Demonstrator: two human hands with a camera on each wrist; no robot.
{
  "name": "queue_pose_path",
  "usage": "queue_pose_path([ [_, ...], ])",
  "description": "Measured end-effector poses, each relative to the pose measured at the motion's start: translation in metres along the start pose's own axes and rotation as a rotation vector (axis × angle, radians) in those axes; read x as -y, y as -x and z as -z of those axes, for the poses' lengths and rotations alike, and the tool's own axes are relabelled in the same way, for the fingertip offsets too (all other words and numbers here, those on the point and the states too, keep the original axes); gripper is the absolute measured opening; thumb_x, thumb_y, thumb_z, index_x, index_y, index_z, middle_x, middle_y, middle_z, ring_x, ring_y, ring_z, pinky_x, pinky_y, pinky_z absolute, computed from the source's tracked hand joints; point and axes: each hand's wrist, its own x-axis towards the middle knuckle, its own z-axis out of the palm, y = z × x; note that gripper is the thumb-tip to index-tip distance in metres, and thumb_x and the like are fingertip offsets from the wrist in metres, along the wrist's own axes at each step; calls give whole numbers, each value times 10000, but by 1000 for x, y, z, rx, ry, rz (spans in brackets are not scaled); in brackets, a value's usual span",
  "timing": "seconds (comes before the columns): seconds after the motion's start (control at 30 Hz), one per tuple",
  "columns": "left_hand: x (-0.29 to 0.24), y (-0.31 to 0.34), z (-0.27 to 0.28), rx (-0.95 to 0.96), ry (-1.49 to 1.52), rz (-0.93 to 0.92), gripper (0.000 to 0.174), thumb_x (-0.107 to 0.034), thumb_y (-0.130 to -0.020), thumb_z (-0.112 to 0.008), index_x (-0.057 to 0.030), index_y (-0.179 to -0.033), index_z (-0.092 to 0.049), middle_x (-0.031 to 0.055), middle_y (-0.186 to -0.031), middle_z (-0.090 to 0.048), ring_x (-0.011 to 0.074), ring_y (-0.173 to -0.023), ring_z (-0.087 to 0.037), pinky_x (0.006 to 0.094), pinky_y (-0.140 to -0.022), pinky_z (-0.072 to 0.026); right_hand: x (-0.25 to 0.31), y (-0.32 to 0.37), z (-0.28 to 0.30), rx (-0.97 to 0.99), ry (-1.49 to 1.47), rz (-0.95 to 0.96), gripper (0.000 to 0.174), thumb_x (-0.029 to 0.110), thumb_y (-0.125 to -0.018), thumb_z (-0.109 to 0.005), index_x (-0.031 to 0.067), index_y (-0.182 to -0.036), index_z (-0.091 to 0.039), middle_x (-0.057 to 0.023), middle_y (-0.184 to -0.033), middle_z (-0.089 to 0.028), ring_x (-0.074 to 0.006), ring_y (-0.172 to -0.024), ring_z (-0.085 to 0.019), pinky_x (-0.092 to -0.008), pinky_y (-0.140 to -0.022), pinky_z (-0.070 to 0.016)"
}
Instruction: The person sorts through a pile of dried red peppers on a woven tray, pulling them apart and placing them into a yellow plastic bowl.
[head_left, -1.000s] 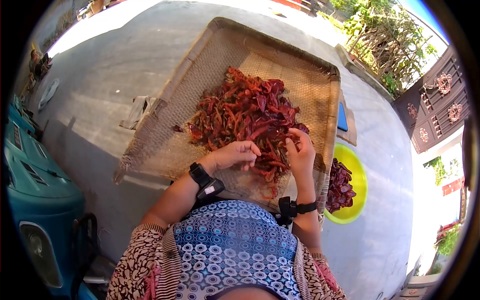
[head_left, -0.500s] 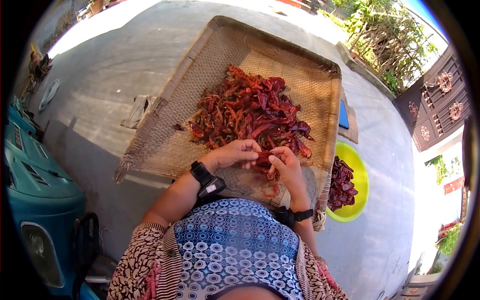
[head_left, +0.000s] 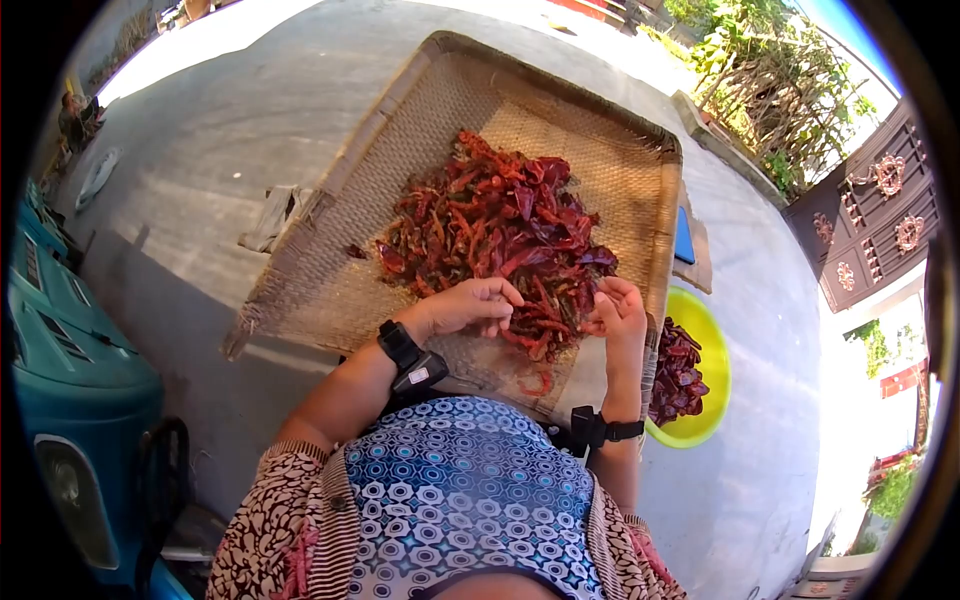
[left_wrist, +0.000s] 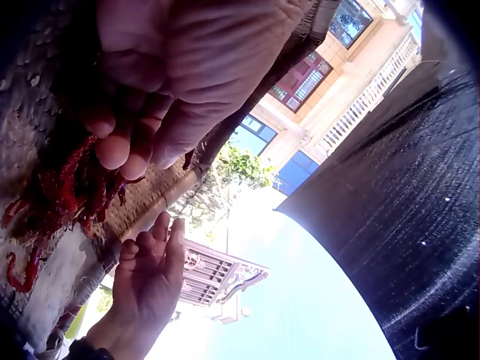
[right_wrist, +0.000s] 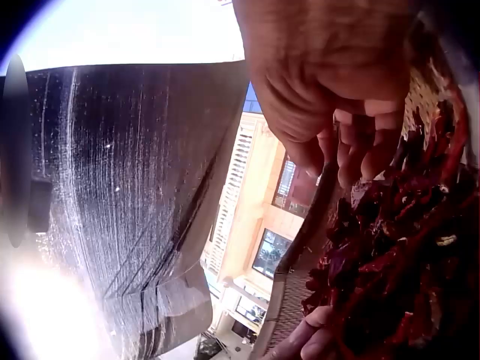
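Note:
In the head view, my left hand hovers over the near side of a heap of dried red chillies, its fingers loosely curled. The left wrist view shows that hand's fingertips close above some shrivelled chillies, with nothing visible between them and the thumb. My right hand is raised at the heap's right side, near the tray rim, fingers loosely bent. No chilli shows in it in the right wrist view, where its fingers hang over the pile. The heap lies in a woven tray.
A yellow-green bowl of dark red chillies stands just right of the tray. Something blue sticks out beyond the tray's right rim. A teal vehicle is at the left, on the concrete floor.
The right hand came from the heap to the left hand, where both held a red chilli, then moved back right. That chilli no longer shows in the hands. The left hand stayed in place.

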Motion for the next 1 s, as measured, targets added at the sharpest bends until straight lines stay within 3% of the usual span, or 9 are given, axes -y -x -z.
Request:
queue_pose_path([
  [0.13,2,1,1,6,19,-14,237,-164,-969,-571,-49,-1171,-528,24,-860,-627,77,-676,-583,210,-638,-488,8,-18,-43,99,767,286,402,114,-856,-640,126,-1247,-548,-81,-1201,-574,-213,-817,-639,-339,-717,-517],
  [0.27,3,0,2,13,33,-17,242,-174,-970,-574,-50,-1173,-528,22,-857,-625,77,-676,-582,205,-640,-486,-2,-35,-60,155,983,363,460,112,-849,-602,204,-1291,-518,-59,-1264,-537,-315,-930,-636,-422,-762,-516],
  [0.37,4,-1,2,12,32,-23,245,-177,-970,-574,-51,-1175,-528,23,-856,-623,78,-674,-582,204,-640,-485,-8,-41,-63,201,1081,318,423,131,-854,-606,203,-1266,-543,-55,-1230,-556,-308,-956,-630,-424,-764,-515],
  [0.57,6,-1,5,22,17,-21,253,-179,-972,-572,-50,-1183,-520,28,-854,-621,87,-671,-584,212,-632,-487,-19,-37,-49,75,746,388,285,191,-890,-618,78,-1151,-606,-104,-1094,-607,-326,-899,-623,-404,-774,-499],
  [0.6,6,-2,5,25,16,-23,262,-180,-972,-572,-49,-1192,-514,30,-853,-620,90,-669,-585,214,-629,-487,-20,-36,-46,67,743,372,297,199,-897,-631,16,-1129,-598,-127,-1084,-608,-320,-895,-625,-379,-777,-492],
  [0.7,4,-2,3,6,19,-38,272,-174,-977,-572,-47,-1207,-500,43,-850,-622,100,-664,-590,224,-626,-491,-24,-21,-39,27,536,298,300,171,-882,-654,-10,-1112,-589,-143,-1042,-623,-306,-904,-631,-357,-762,-491],
  [0.8,3,-1,1,-7,40,-66,312,-189,-977,-574,-47,-1237,-476,47,-848,-624,104,-659,-596,228,-622,-493,9,5,-44,208,295,-130,292,135,-862,-676,-28,-1087,-584,-145,-974,-636,-261,-910,-639,-335,-755,-489],
  [0.93,-3,3,-2,9,62,-67,337,-217,-971,-591,-55,-1243,-474,45,-839,-629,105,-667,-605,230,-618,-498,-6,17,-47,324,457,178,283,93,-842,-691,-20,-1078,-585,-119,-925,-633,-183,-881,-612,-316,-772,-488],
  [1.0,2,1,2,-3,84,-30,327,-229,-967,-601,-61,-1224,-491,38,-834,-629,102,-669,-605,226,-617,-498,7,24,-50,404,435,124,274,80,-849,-683,-12,-1088,-585,-100,-939,-639,-171,-872,-607,-303,-774,-487],
])
